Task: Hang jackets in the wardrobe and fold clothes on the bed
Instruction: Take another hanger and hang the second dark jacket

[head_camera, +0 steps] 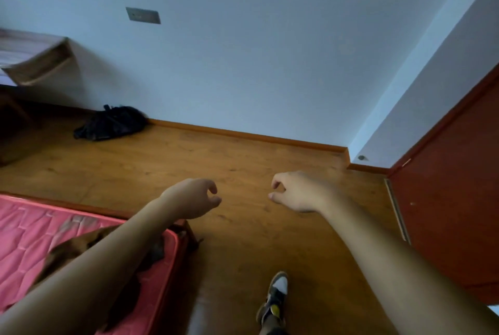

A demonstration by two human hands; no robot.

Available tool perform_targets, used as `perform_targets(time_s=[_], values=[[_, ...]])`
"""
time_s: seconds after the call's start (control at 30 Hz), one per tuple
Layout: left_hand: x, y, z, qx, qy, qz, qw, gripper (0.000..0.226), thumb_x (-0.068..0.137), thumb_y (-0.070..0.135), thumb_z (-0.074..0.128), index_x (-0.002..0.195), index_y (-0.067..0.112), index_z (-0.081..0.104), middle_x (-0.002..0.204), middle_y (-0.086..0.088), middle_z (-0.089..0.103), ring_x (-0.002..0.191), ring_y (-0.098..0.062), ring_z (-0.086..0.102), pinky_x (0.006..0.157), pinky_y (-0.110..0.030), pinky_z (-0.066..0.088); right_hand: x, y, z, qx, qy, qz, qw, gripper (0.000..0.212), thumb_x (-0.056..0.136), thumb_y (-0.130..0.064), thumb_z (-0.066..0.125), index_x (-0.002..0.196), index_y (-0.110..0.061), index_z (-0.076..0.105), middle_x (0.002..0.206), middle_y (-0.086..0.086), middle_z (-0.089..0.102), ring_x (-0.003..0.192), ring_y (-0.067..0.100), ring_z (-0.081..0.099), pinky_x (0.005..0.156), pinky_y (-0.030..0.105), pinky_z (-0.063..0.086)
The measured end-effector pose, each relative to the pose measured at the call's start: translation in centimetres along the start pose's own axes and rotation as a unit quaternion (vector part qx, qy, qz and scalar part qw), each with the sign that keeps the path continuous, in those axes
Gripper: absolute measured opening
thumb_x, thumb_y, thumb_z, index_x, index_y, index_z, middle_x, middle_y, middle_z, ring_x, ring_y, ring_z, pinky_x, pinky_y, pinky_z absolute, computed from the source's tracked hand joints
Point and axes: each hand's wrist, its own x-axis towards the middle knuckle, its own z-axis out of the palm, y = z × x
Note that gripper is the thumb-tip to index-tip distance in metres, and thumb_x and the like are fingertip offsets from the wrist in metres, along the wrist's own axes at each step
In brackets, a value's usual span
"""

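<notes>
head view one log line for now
left hand: empty, fingers loosely curled | right hand: empty | brown garment: on bed

A brown garment (70,249) lies crumpled and unfolded on the bed (29,232), close to the mattress's near corner. Its darker folds reach toward the mattress edge, and much of it is hidden from view. The mattress is pink-red with quilted stitching and sits low in a dark wooden frame.
</notes>
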Motion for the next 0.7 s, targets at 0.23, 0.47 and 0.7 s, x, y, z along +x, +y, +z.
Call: perform_targets(time_s=[0.23, 0.47, 0.7], values=[[10.2, -1.7, -5.6, -0.031, 0.03, -0.075, 0.996, 0.042, 0.097, 0.047, 0.057, 0.132, 0.023, 0.058, 0.125, 0.001, 0.066, 0.106, -0.015, 0.062, 0.093, -0.035, 0.054, 15.0, 1.6, -6.0, -0.035, -0.004, -0.067, 0.997, 0.045, 0.099, -0.054, 0.054, 0.136, -0.029, 0.056, 0.131, 0.001, 0.063, 0.108, 0.021, 0.06, 0.078, 0.035, 0.048], [17.4, -2.9, -11.4, -0.102, 0.07, -0.145, 0.982, 0.042, 0.098, 0.049, 0.056, 0.132, 0.025, 0.058, 0.12, 0.005, 0.067, 0.097, -0.01, 0.061, 0.085, -0.03, 0.054, 27.1, 1.7, -13.4, -0.07, -0.016, -0.145, 0.987, 0.047, 0.099, -0.055, 0.052, 0.14, -0.031, 0.053, 0.137, -0.002, 0.06, 0.112, 0.018, 0.062, 0.088, 0.036, 0.056], [23.0, -7.2, -14.8, -0.149, 0.092, -0.202, 0.964, 0.046, 0.097, 0.05, 0.056, 0.136, 0.028, 0.055, 0.121, 0.006, 0.066, 0.091, -0.006, 0.058, 0.078, -0.024, 0.046, 38.0, -1.9, -17.2, -0.086, -0.051, -0.221, 0.97, 0.05, 0.099, -0.056, 0.052, 0.143, -0.032, 0.049, 0.136, -0.002, 0.061, 0.111, 0.017, 0.062, 0.09, 0.037, 0.057]])
